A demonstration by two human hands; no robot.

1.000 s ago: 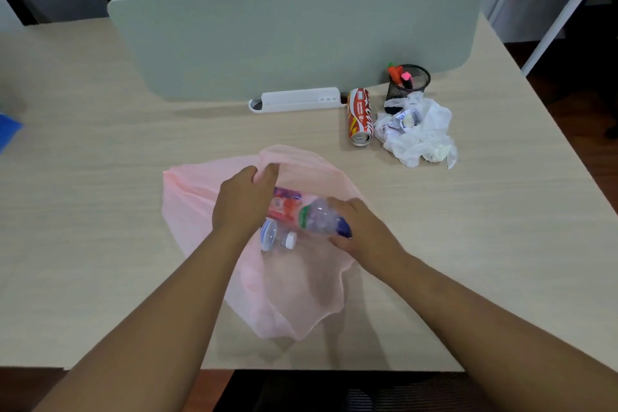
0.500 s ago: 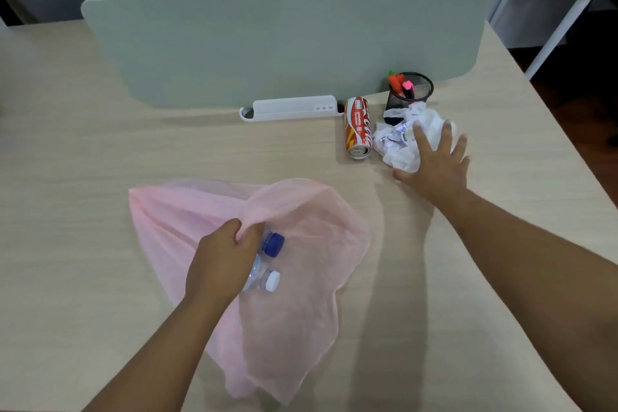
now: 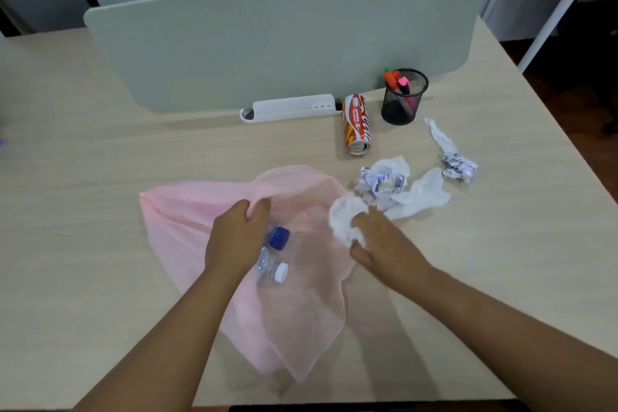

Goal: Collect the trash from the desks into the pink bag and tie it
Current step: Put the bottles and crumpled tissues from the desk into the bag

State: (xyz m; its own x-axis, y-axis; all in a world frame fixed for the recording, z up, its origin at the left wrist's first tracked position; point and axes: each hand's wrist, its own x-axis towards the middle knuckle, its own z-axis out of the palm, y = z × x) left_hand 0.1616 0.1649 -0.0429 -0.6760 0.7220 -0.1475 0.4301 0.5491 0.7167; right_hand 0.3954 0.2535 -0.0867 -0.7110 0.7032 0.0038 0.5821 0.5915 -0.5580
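Note:
The pink bag (image 3: pixel 301 321) lies on the desk with its mouth held up by my left hand (image 3: pixel 237 237), which pinches the upper rim. Inside the bag I see a bottle with a blue cap (image 3: pixel 278 237) and a clear bottle with a white cap (image 3: pixel 272 273). My right hand (image 3: pixel 384 244) is closed on a white crumpled tissue (image 3: pixel 344 217) at the bag's right edge. More crumpled paper (image 3: pixel 381 179), a flat white tissue (image 3: pixel 423 194) and another paper wad (image 3: pixel 456 167) lie to the right. A red can (image 3: pixel 356 124) lies on its side behind them.
A grey-green divider panel (image 3: pixel 284 37) stands across the desk with a white tray (image 3: pixel 291 108) at its foot. A black mesh pen cup (image 3: pixel 403 97) holds markers. The desk's right edge (image 3: pixel 568 130) drops to a dark floor.
My right hand left the bottle in the bag, reached to the paper pile, and has come back toward the bag with a white tissue. The pile is now spread apart.

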